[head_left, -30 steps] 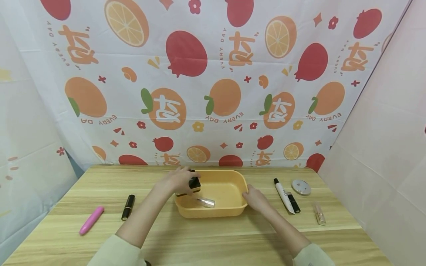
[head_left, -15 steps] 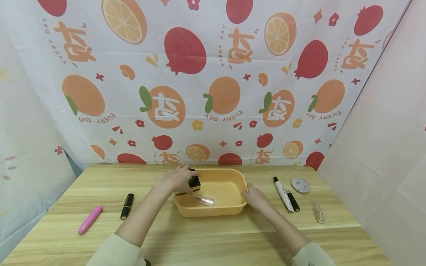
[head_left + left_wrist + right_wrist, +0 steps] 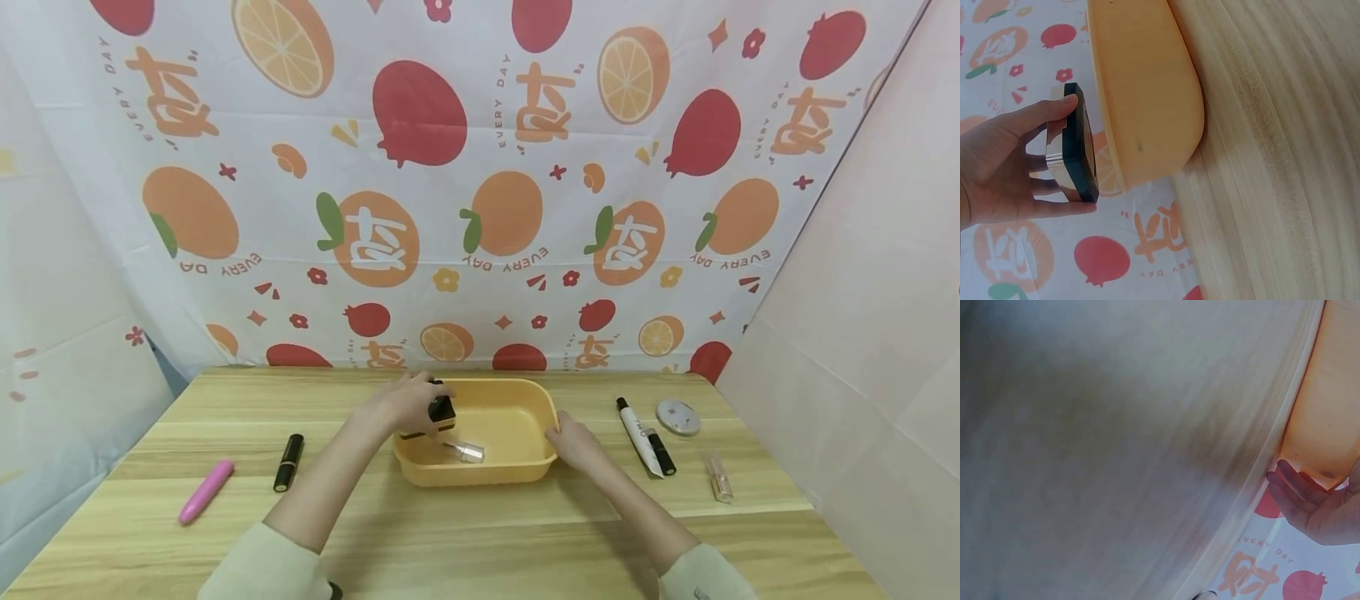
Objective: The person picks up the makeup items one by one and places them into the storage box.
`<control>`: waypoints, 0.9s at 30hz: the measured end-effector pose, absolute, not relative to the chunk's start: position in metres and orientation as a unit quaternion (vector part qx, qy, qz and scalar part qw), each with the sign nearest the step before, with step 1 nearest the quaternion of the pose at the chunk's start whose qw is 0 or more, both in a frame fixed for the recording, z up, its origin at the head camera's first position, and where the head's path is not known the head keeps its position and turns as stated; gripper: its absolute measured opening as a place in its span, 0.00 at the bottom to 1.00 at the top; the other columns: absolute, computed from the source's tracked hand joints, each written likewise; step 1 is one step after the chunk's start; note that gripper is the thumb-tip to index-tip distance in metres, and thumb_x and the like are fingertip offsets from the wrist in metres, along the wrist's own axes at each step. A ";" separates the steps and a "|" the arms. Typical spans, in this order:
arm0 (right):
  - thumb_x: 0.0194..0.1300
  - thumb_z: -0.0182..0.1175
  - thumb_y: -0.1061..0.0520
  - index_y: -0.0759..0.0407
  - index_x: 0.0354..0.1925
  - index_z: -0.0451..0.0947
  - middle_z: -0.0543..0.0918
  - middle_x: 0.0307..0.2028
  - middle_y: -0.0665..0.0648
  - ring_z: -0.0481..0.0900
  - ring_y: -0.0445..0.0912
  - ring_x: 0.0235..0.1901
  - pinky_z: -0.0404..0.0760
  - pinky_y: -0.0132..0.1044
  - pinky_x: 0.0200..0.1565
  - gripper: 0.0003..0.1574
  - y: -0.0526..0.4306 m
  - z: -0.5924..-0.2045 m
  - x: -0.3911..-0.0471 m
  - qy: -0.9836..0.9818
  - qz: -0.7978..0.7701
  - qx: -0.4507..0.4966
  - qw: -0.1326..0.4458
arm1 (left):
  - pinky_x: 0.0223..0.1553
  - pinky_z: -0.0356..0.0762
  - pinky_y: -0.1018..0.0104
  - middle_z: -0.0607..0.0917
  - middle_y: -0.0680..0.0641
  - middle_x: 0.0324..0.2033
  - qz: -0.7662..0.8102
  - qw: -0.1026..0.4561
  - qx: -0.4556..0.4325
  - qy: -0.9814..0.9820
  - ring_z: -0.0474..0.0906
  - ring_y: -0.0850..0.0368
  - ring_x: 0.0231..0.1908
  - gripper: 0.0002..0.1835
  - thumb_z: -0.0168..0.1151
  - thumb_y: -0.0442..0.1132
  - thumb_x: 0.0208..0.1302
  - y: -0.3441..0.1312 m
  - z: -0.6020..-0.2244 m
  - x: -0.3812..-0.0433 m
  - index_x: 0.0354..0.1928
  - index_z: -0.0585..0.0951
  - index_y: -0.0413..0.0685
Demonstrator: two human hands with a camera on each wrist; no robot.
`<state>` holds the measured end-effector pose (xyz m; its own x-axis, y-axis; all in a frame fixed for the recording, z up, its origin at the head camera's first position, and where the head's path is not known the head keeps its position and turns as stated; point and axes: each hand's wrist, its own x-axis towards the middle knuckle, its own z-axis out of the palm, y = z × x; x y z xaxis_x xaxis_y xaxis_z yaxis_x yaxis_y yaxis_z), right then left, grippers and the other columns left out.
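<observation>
My left hand holds a squarish black and gold makeup compact over the left end of a yellow plastic basin. In the left wrist view, thumb and fingers grip opposite edges of the compact, beside the basin's outer wall. A small tube with a silvery cap lies inside the basin towards its front left. At the basin's right end, my right hand grips the rim. The right wrist view has that hand at its right edge, with fingers against the basin's outside and the thumb partly cut off.
Left of the basin lie a pink tube and a black tube with a gold band. To its right are a white tube, a short black tube, a round silver case and a clear-and-gold tube. Printed cloth hangs behind.
</observation>
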<state>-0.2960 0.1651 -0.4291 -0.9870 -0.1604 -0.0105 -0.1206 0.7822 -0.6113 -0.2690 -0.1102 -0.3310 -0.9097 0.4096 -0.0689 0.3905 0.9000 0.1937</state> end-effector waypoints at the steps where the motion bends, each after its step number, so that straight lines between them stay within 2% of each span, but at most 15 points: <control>1: 0.63 0.47 0.58 0.73 0.53 0.66 0.75 0.26 0.56 0.73 0.46 0.25 0.74 0.40 0.28 0.24 0.165 -0.429 -0.296 0.943 -0.322 -0.075 0.032 | 0.50 0.67 0.40 0.68 0.39 0.58 0.090 0.054 0.205 0.973 0.63 0.37 0.56 0.32 0.73 0.46 0.46 -0.110 -0.331 -0.269 0.57 0.76 0.56; 10: 0.63 0.47 0.58 0.73 0.53 0.66 0.76 0.27 0.56 0.73 0.47 0.26 0.74 0.41 0.30 0.24 0.165 -0.429 -0.296 0.946 -0.316 -0.074 0.030 | 0.50 0.66 0.41 0.68 0.39 0.58 0.097 0.058 0.203 0.973 0.64 0.39 0.56 0.31 0.72 0.44 0.47 -0.107 -0.330 -0.269 0.57 0.76 0.54; 21: 0.64 0.47 0.58 0.74 0.54 0.65 0.76 0.27 0.56 0.73 0.46 0.25 0.74 0.39 0.28 0.25 0.165 -0.430 -0.297 0.945 -0.319 -0.071 0.034 | 0.49 0.68 0.43 0.68 0.40 0.58 0.093 0.068 0.200 0.973 0.64 0.40 0.56 0.32 0.73 0.44 0.46 -0.105 -0.334 -0.271 0.57 0.75 0.59; 27: 0.64 0.47 0.58 0.74 0.55 0.65 0.76 0.27 0.56 0.73 0.46 0.25 0.74 0.40 0.28 0.25 0.165 -0.429 -0.295 0.944 -0.321 -0.072 0.031 | 0.48 0.69 0.44 0.68 0.40 0.57 0.095 0.070 0.204 0.972 0.65 0.40 0.55 0.33 0.73 0.42 0.45 -0.105 -0.337 -0.272 0.57 0.75 0.58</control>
